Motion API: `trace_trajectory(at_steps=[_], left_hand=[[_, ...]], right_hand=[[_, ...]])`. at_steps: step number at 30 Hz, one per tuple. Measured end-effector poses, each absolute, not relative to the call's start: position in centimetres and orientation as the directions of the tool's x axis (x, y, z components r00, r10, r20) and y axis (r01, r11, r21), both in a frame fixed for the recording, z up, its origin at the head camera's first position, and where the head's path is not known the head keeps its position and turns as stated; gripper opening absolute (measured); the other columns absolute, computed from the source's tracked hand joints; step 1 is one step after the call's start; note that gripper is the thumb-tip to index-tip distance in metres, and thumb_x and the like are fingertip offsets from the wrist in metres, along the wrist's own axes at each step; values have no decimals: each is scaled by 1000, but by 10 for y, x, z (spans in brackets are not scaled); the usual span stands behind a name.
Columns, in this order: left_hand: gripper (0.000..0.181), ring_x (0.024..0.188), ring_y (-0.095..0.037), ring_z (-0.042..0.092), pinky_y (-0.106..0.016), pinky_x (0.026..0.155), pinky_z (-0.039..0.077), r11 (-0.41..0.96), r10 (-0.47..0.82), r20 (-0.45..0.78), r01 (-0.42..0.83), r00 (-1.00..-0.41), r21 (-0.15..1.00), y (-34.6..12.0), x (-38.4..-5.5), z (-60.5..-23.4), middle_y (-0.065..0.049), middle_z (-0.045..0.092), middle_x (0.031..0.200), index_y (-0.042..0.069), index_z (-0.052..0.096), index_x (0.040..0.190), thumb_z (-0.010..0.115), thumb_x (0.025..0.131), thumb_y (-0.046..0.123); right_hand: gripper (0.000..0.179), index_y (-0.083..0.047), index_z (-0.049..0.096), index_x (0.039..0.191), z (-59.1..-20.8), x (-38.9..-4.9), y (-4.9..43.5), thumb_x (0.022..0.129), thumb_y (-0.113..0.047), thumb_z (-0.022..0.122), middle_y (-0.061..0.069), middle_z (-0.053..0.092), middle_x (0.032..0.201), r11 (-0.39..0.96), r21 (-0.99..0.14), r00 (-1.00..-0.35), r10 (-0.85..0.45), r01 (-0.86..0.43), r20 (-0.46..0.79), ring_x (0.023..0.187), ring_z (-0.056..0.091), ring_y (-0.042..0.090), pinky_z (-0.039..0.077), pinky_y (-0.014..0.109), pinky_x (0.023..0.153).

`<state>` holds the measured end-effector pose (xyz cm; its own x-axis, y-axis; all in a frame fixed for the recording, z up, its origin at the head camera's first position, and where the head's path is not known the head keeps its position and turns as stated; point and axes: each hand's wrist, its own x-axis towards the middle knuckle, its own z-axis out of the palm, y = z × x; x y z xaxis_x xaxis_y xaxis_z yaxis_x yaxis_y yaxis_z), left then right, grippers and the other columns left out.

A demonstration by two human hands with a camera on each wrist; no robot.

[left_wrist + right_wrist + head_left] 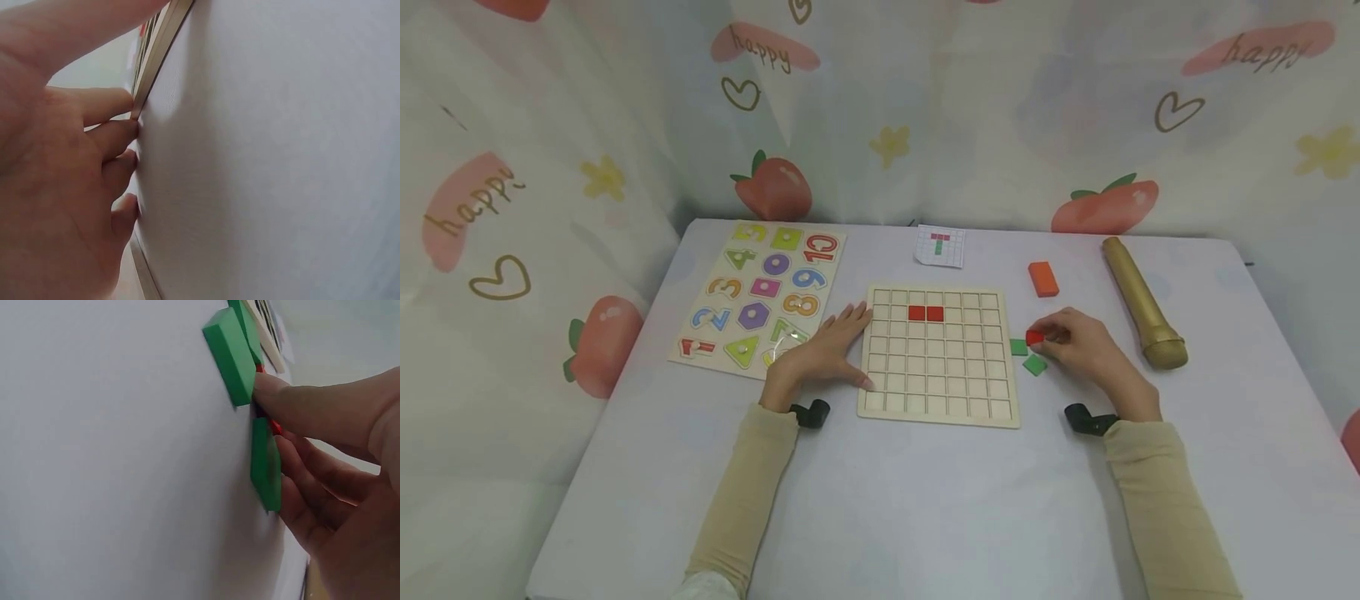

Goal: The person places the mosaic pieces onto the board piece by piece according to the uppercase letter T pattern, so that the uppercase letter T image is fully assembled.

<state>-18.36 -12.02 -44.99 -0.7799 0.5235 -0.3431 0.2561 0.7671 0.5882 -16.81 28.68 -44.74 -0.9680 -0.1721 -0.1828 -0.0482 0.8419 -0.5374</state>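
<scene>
A wooden grid board [936, 358] lies mid-table, with two red square tiles [917, 313] side by side in its second row from the top. My left hand [823, 348] is spread at the board's left edge, thumb and fingertips touching it. To the right of the board, my right hand [1086, 346] pinches another red tile [1034, 337] between thumb and fingers. Green tiles [1035, 365] lie around those fingertips. The right wrist view shows a further green tile [267, 465] beside the curled fingers, which the hand hides in the head view.
A number-and-shape puzzle board [765, 287] lies at the left, near my left forearm. Behind the grid stands a small pattern card [940, 247]. An orange block [1042, 279] and a gold tapered stick [1142, 304] lie at the right. A printed curtain [887, 108] hangs behind the table.
</scene>
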Motion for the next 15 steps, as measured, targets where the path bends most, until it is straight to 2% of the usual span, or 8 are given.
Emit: trace_trajectory(at_steps=[9, 15], left_hand=[[120, 161, -21, -9, -41, 132, -6, 769, 519, -362, 238, -775, 593, -122, -181, -444, -3, -2, 175, 12, 11, 167, 89, 79, 37], [120, 161, -20, -9, -40, 132, -6, 761, 523, -357, 235, -774, 604, -122, -182, -445, -2, -2, 175, 13, 11, 167, 89, 79, 36]], right_hand=[[30, 7, 70, 117, -442, -171, 282, 91, -7, 75, 21, 62, 105, 858, -501, -979, -182, -113, -90, 96, 58, 35, 53, 44, 80], [32, 5, 71, 118, -433, -176, 273, 92, -13, 77, 19, 64, 107, 848, -512, -979, -194, -135, -64, 98, 60, 34, 54, 44, 81]])
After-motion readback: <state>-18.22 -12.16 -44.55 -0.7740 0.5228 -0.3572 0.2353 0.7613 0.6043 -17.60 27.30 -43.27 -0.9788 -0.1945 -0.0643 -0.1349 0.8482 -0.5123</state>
